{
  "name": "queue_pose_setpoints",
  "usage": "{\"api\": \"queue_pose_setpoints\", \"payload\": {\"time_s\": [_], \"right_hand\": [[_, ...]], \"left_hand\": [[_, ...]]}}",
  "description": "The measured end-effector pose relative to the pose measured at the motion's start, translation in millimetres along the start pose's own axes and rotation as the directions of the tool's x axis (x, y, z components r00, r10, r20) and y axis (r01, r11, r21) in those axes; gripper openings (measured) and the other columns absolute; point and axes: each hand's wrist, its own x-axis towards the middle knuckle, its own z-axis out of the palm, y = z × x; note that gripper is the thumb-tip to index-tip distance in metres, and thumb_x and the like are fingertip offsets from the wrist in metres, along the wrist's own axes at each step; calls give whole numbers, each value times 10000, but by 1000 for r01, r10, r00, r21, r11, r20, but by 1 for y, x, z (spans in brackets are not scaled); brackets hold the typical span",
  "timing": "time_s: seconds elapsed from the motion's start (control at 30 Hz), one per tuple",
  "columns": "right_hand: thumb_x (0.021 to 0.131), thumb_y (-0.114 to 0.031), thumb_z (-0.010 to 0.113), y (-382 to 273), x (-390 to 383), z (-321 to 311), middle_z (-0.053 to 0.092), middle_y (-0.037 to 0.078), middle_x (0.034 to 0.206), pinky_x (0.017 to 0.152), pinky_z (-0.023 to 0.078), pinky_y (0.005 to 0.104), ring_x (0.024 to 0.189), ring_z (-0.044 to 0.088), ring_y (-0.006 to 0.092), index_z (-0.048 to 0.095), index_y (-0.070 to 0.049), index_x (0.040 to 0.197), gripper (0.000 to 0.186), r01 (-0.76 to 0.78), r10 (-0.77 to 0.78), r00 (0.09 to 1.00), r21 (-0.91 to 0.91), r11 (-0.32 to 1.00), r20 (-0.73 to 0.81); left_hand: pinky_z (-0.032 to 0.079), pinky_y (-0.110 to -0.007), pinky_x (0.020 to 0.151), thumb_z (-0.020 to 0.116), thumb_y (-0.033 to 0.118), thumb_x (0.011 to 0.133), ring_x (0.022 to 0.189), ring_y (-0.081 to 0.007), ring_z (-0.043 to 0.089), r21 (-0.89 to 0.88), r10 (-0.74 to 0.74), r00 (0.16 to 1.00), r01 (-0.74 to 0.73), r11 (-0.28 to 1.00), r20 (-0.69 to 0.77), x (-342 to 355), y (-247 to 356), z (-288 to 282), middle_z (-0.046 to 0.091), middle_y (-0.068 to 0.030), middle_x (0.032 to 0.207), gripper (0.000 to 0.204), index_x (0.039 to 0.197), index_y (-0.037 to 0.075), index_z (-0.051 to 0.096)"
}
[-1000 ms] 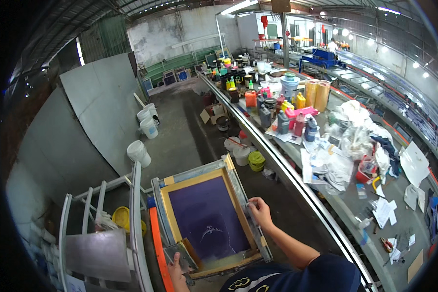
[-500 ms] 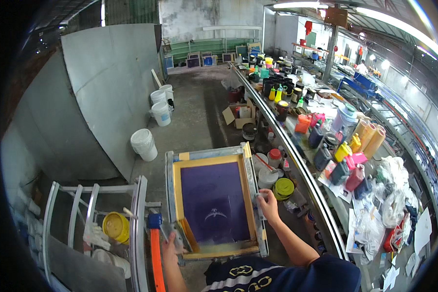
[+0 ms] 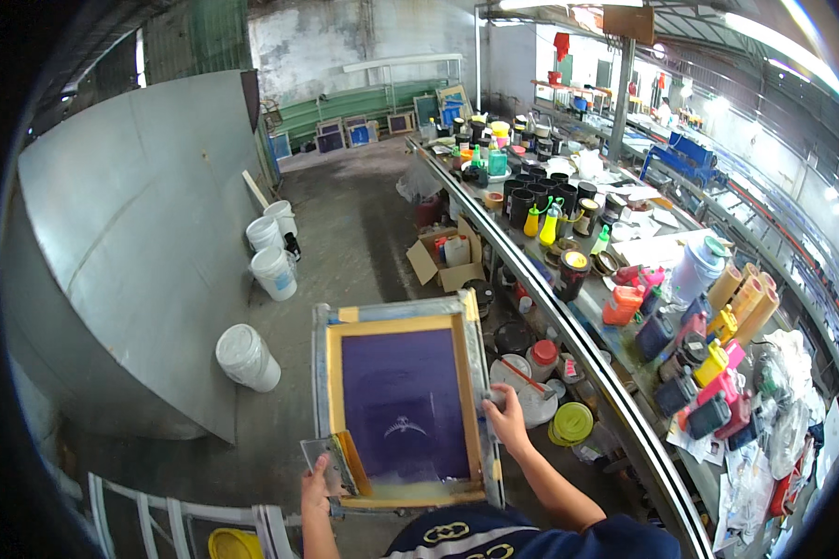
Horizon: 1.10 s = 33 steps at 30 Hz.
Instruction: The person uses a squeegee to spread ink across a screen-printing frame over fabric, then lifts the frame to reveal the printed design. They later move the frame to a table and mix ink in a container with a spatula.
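Note:
In front of my body is a screen-printing frame [image 3: 401, 401] with a purple mesh bordered in yellow tape and a small pale curved design near its lower middle. My right hand [image 3: 506, 415] is closed on the frame's right rail, fingers wrapped over the edge. At the lower left corner my left hand [image 3: 316, 480] is closed, its thumb against the clear plate of a squeegee [image 3: 345, 464]. The squeegee's amber blade leans over the frame's corner. Whether the left fingers also grip the frame underneath is hidden.
A long table [image 3: 569, 307] crowded with bottles and jugs runs along my right. Lidded tubs [image 3: 570, 424] and a cardboard box [image 3: 445, 256] sit below it. White buckets [image 3: 248, 357] stand left near grey panels [image 3: 130, 252]. A metal rack [image 3: 182, 522] is at lower left.
The view has shifted forward and turned right. The metal rack and yellow bucket have dropped toward the lower edge, and the orange bar is out of view. Both hands keep their grip.

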Motion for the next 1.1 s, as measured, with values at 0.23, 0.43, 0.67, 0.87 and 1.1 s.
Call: {"api": "queue_pose_setpoints", "payload": {"time_s": [0.23, 0.43, 0.67, 0.87, 1.1], "right_hand": [[959, -150, 710, -40, 257, 147, 693, 111, 1005, 729, 524, 362, 735, 637, 163, 630, -138, 1331, 380, 54, -38, 973, -67, 996, 227], [975, -288, 710, -5, 435, 282, 611, 155, 1079, 882, 533, 419, 957, 642, 277, 648, -220, 1334, 370, 204, -34, 829, -246, 948, 558], [930, -272, 729, 27, 646, 458, 597, 121, 978, 866, 514, 403, 945, 604, 286, 747, -140, 1202, 303, 184, -21, 819, -229, 956, 573], [983, -185, 709, -15, 757, 542, 421, -44, 707, 595, 392, 306, 661, 420, 79, 735, -15, 1160, 247, 54, 24, 865, -141, 988, 501], [942, -241, 744, 53, 897, 623, 496, 52, 720, 646, 450, 363, 682, 512, 170, 750, -44, 1154, 289, -55, 115, 918, -164, 985, 379]], "left_hand": [[578, -414, 915, 768, 595, 902, 1201, -322, 659, 20, 44, 986, -41, 999, -161, 169, 87, 79, 651, -156, 1355, 806, 1411, 5, 562], [474, -470, 1062, 723, 654, 911, 1462, -339, 443, -203, 30, 986, -63, 977, -163, 297, 87, 102, 342, -199, 1669, 1009, 1610, 23, 361], [383, -472, 1164, 749, 619, 907, 1507, -352, 388, -133, -82, 955, 46, 990, -286, 530, 165, 130, 290, -211, 1693, 1001, 1628, 59, 339], [396, -493, 1168, 800, 576, 881, 1483, -364, 423, -150, 3, 978, -35, 988, -208, 678, 296, 184, 453, -186, 1584, 980, 1561, -11, 408], [483, -459, 1070, 813, 541, 886, 1350, -319, 544, -84, -25, 998, 21, 996, -54, 876, 365, 246, 550, -174, 1482, 869, 1459, -39, 511]]}}
